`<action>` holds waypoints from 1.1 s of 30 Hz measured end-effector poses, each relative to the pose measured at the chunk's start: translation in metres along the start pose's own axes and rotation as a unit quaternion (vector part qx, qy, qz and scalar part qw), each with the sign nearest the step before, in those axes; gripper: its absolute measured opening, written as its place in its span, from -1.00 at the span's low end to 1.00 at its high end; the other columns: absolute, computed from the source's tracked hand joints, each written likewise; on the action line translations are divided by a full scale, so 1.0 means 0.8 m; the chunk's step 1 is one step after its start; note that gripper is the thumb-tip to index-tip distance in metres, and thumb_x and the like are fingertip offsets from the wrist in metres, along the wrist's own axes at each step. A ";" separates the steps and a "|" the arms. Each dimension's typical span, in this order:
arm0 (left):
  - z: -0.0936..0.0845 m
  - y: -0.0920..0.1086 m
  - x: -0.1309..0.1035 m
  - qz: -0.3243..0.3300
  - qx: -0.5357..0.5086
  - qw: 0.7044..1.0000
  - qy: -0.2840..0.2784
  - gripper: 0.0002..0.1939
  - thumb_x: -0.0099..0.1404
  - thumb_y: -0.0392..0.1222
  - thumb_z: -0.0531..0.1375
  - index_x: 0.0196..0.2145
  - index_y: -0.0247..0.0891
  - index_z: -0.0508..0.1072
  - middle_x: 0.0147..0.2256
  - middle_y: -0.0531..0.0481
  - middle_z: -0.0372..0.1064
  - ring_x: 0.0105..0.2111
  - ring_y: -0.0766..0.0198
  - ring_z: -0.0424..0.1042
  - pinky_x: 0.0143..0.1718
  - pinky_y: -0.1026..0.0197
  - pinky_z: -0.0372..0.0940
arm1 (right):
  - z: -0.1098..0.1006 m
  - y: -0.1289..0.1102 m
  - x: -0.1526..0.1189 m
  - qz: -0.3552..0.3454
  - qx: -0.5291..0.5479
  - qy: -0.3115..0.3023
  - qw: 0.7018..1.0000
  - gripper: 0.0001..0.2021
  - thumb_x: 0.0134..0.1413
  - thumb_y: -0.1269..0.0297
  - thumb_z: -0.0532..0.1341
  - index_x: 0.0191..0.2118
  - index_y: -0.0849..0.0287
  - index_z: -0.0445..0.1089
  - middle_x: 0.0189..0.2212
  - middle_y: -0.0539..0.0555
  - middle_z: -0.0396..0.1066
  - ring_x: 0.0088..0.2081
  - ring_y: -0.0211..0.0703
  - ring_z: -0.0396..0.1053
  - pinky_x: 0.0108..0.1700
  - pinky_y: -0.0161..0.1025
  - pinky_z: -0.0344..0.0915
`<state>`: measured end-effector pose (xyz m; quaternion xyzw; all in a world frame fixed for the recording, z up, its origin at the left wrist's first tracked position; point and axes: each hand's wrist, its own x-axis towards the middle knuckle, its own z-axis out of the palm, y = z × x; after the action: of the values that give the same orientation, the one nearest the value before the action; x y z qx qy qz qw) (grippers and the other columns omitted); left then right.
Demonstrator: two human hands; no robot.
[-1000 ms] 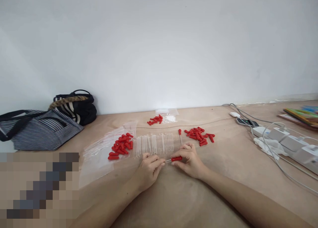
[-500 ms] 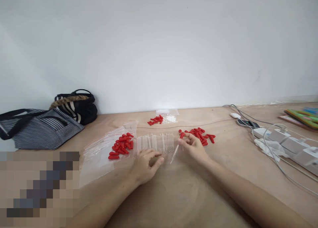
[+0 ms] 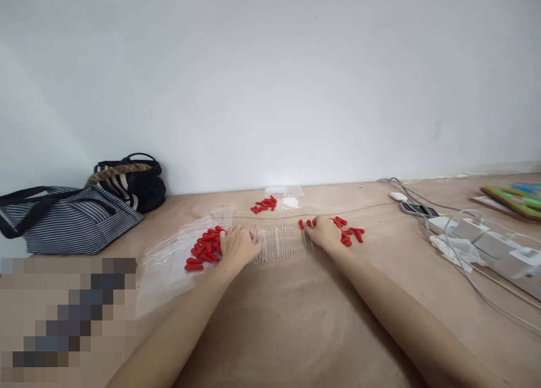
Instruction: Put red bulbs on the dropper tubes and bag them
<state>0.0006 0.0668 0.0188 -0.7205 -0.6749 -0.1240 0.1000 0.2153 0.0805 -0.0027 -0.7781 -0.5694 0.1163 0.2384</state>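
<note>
My left hand (image 3: 240, 246) is over the left end of a row of thin clear tubes (image 3: 276, 244), at the edge of a pile of red rubber bulbs (image 3: 205, 250) on plastic bags. What its fingers touch is hidden. My right hand (image 3: 324, 232) rests by a second pile of red bulbs (image 3: 347, 233). Beside its fingertips, two clear tubes topped with red bulbs (image 3: 301, 224) lie to the right of the row. Its fingers are partly hidden, so its grip cannot be made out.
More red bulbs (image 3: 264, 205) and a small clear bag (image 3: 289, 199) lie near the wall. Striped (image 3: 80, 222) and black (image 3: 146, 188) bags stand at the left. A power strip (image 3: 490, 241) with cables and white tissue (image 3: 456, 252) is at the right.
My left hand has moved left and away from me, onto the tubes' left end. My right hand has moved forward, and the bulb-topped tube it held now lies beside its fingers.
</note>
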 end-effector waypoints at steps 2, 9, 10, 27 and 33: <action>0.003 0.006 0.003 0.004 0.010 1.000 -0.003 -0.69 0.08 0.06 0.06 -0.51 -0.21 0.46 -0.32 -0.14 0.41 -0.21 0.00 0.31 -0.18 0.00 0.07 | 0.001 -0.004 0.000 -0.010 -0.014 0.001 1.000 -0.76 -0.04 0.15 0.09 -0.36 0.20 0.38 -0.35 0.24 0.42 -0.26 0.05 0.37 -0.37 -0.19 0.20; 0.007 0.019 0.009 0.007 0.041 0.999 -0.026 -0.70 0.06 0.02 0.09 -0.52 -0.22 0.50 -0.35 -0.17 0.43 -0.22 -0.01 0.34 -0.17 0.02 0.07 | -0.022 0.019 -0.017 -0.059 -0.011 0.035 0.998 -0.75 0.03 0.17 0.04 -0.22 0.13 0.34 -0.34 0.12 0.44 -0.24 -0.05 0.35 -0.37 -0.26 0.15; 0.006 0.020 0.010 0.008 0.043 0.999 -0.030 -0.71 0.06 0.00 0.09 -0.52 -0.23 0.50 -0.35 -0.18 0.44 -0.23 -0.01 0.34 -0.18 0.02 0.07 | -0.026 0.027 -0.020 -0.066 -0.002 0.045 0.997 -0.75 0.03 0.17 0.03 -0.22 0.12 0.34 -0.35 0.09 0.44 -0.26 -0.08 0.36 -0.38 -0.27 0.15; 0.012 0.014 0.020 -0.035 0.011 0.994 -0.103 -0.66 0.07 0.04 0.07 -0.48 -0.25 0.50 -0.38 -0.23 0.47 -0.25 -0.06 0.40 -0.17 -0.03 0.08 | -0.080 0.114 -0.015 -0.198 -0.078 -0.066 0.975 -0.85 -0.09 0.26 0.14 -0.36 0.01 0.44 -0.34 -0.01 0.41 -0.32 -0.18 0.35 -0.35 -0.32 0.16; 0.009 0.011 0.026 -0.028 -0.021 0.990 -0.136 -0.74 0.08 -0.06 0.07 -0.54 -0.25 0.46 -0.48 -0.20 0.46 -0.32 -0.05 0.42 -0.23 -0.02 0.12 | -0.076 0.118 -0.013 -0.272 -0.122 -0.084 0.951 -0.86 -0.10 0.36 0.14 -0.39 0.06 0.42 -0.29 0.03 0.36 -0.23 -0.13 0.31 -0.25 -0.27 0.18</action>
<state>0.0110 0.0880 0.0183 -0.7134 -0.6994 -0.0418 -0.0111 0.3176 0.0334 0.0015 -0.6046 -0.7870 0.0419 0.1157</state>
